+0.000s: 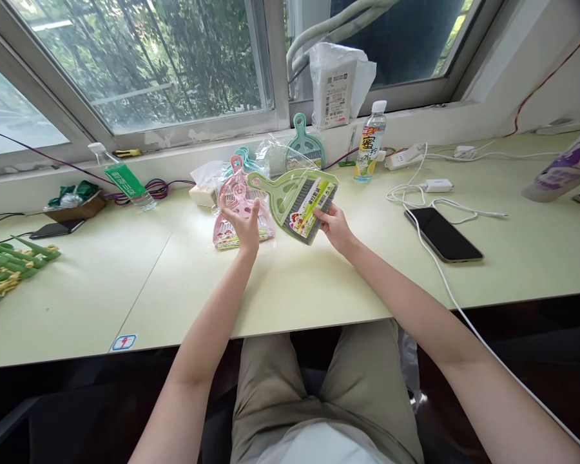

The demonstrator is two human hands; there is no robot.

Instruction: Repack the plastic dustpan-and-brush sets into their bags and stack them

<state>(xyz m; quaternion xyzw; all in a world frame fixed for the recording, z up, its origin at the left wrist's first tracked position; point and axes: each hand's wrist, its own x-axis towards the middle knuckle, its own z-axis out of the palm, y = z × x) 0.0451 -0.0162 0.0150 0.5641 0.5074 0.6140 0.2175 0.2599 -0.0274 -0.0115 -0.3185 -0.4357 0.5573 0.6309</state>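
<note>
My right hand (336,225) grips the lower right corner of a green mini dustpan and brush set (294,201), which is tilted above the table with its handle to the left. A yellow-green label crosses the grey bristles. My left hand (244,224) is open, thumb and fingers apart, in front of a pink dustpan and brush set (227,196) in clear plastic. Whether it touches the pink set I cannot tell. Behind them stands a teal dustpan set (305,145) against the wall, and another teal handle (243,156) shows behind the pink one.
A drink bottle (370,143) and a tissue pack (338,93) stand at the back. To the right lie a phone (443,234), a white cable and a charger (438,185). A green-labelled bottle (124,180), a small box (77,206) and green bundles (12,264) are on the left.
</note>
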